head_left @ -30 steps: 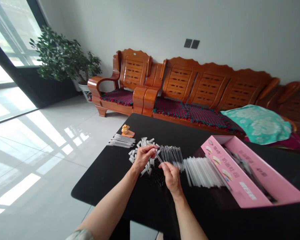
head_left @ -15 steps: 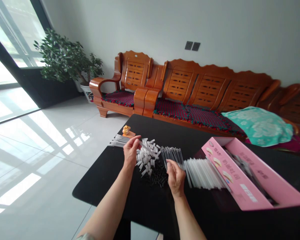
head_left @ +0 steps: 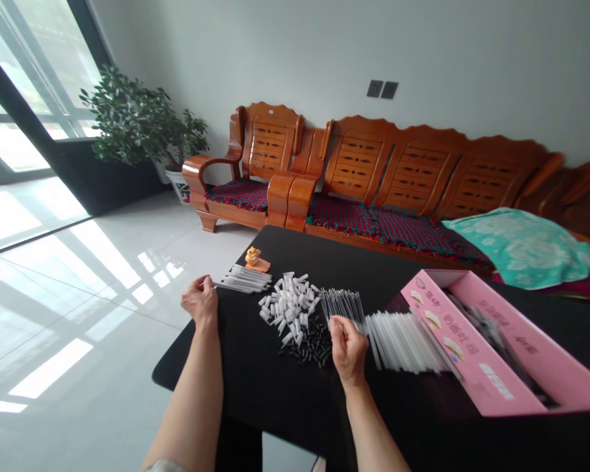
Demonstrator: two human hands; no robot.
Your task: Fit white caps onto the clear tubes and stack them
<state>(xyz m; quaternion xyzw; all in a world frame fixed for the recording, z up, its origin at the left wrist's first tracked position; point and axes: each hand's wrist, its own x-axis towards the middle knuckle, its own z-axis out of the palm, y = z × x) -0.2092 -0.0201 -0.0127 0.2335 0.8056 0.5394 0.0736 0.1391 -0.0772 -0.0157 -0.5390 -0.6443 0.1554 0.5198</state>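
My left hand (head_left: 200, 299) is at the table's left edge, thumb and finger closed on the near end of a slim whitish tube, the nearest in a row of slim tubes (head_left: 246, 278). My right hand (head_left: 349, 347) is closed in a pinch beside a bundle of thin grey rods (head_left: 343, 305); what its fingertips hold is too small to make out. Between the hands lies a heap of short white caps (head_left: 290, 303), with small black pieces (head_left: 311, 344) scattered in front. Right of my right hand, frosted clear tubes (head_left: 406, 341) lie side by side.
A pink box (head_left: 457, 354) with dark items inside stands at the right of the black table (head_left: 275, 393). A small yellow figurine (head_left: 254, 257) on an orange base sits at the far left. Behind are a wooden sofa (head_left: 358, 164) and a teal cloth (head_left: 521, 246).
My left hand has moved left and down from above the white caps to the end of the tube row, taking the whitish tube along. My right hand has stayed nearly in place.
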